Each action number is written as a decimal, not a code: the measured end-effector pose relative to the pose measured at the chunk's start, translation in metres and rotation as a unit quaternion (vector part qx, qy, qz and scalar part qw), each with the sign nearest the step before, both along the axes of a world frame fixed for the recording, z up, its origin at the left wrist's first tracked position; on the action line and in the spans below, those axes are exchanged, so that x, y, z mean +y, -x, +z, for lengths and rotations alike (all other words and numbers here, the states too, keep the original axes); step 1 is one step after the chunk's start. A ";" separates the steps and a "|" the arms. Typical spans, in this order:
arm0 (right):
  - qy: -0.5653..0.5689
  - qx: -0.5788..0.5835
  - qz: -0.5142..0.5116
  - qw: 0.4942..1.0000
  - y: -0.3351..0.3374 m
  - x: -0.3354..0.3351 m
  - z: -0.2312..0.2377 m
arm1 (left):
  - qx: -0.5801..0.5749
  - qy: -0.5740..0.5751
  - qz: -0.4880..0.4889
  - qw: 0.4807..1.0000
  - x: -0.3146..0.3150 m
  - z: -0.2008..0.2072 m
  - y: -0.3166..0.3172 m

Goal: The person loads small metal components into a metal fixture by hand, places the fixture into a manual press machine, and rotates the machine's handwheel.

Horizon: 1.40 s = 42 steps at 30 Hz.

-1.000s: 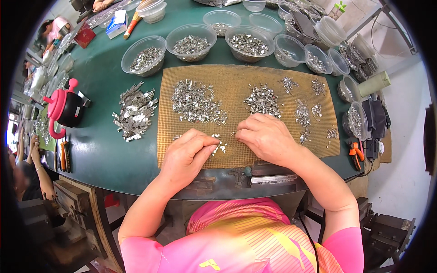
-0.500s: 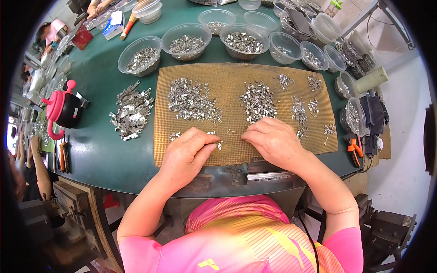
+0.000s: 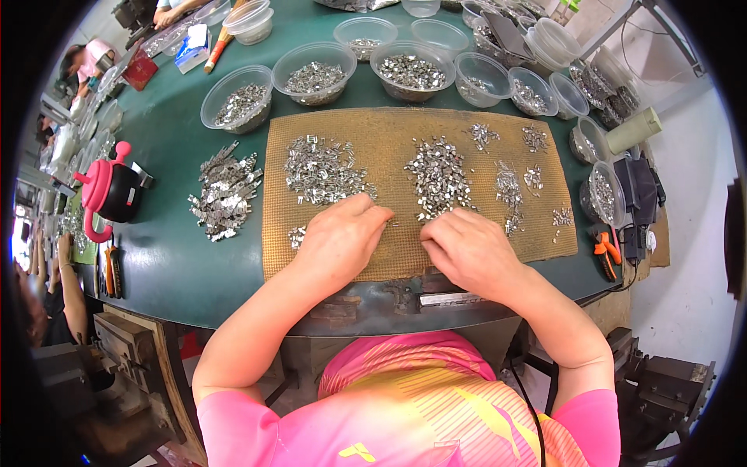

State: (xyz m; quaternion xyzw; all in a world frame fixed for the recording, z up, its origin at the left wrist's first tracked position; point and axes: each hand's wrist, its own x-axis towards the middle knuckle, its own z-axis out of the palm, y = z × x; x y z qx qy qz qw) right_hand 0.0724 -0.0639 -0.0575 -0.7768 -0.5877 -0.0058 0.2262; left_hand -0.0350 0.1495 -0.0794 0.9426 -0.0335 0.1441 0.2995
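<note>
A tan textured mat (image 3: 381, 128) lies before me with sorted heaps of small metal parts. My left hand (image 3: 342, 240) is over its near middle, fingertips pinched just below a heap of silvery U-shaped pieces (image 3: 319, 173). My right hand (image 3: 468, 247) rests at the near side of a heap of small blocky metal pieces (image 3: 438, 175), fingers curled together. Whatever either hand holds is too small or hidden to name. Close to my left hand is a small cluster of bits (image 3: 296, 237). Right of the blocky heap lies a narrow heap of thin pieces (image 3: 508, 188).
Clear plastic bowls of metal parts (image 3: 313, 75) line the mat's far side. Left of it are a pile of flat metal strips (image 3: 223, 194) and a pink-and-black pot (image 3: 117, 191). Orange-handled pliers (image 3: 605, 253) lie at the right. Other people work at the far left.
My left hand has moved up and slightly right, toward the U-shaped pieces. My right hand has shifted slightly right and down, its fingers curled more.
</note>
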 end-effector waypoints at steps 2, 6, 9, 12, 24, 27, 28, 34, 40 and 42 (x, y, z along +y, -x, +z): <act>-0.004 0.060 -0.028 0.998 0.000 -0.012 0.008 | -0.016 -0.070 -0.009 0.997 -0.002 -0.007 -0.004; -0.008 0.106 -0.048 0.993 -0.003 -0.046 0.012 | -0.027 -0.112 -0.019 0.993 -0.004 -0.012 -0.011; -0.006 0.111 -0.057 0.992 -0.001 -0.067 0.012 | -0.035 -0.098 -0.017 0.994 -0.005 -0.009 -0.013; 0.007 0.148 -0.076 0.986 0.007 -0.083 0.014 | -0.027 -0.081 -0.025 0.996 -0.008 -0.005 -0.012; -0.093 0.107 -0.064 0.988 0.045 -0.093 -0.010 | 0.089 0.245 0.073 0.963 -0.028 0.006 0.026; -0.086 0.110 -0.077 0.987 0.048 -0.092 -0.013 | 0.108 0.296 0.080 0.946 -0.033 -0.003 0.036; -0.082 0.112 -0.083 0.987 0.049 -0.092 -0.014 | 0.105 0.328 0.073 0.936 -0.036 -0.004 0.038; -0.069 0.082 -0.098 0.989 0.054 -0.088 -0.013 | 0.098 0.402 0.058 0.908 -0.051 -0.013 0.045; -0.069 0.064 -0.097 0.991 0.054 -0.088 -0.012 | 0.080 0.336 0.028 0.938 -0.060 -0.013 0.043; -0.069 0.073 -0.094 0.991 0.053 -0.087 -0.013 | 0.072 0.329 0.028 0.941 -0.062 -0.015 0.043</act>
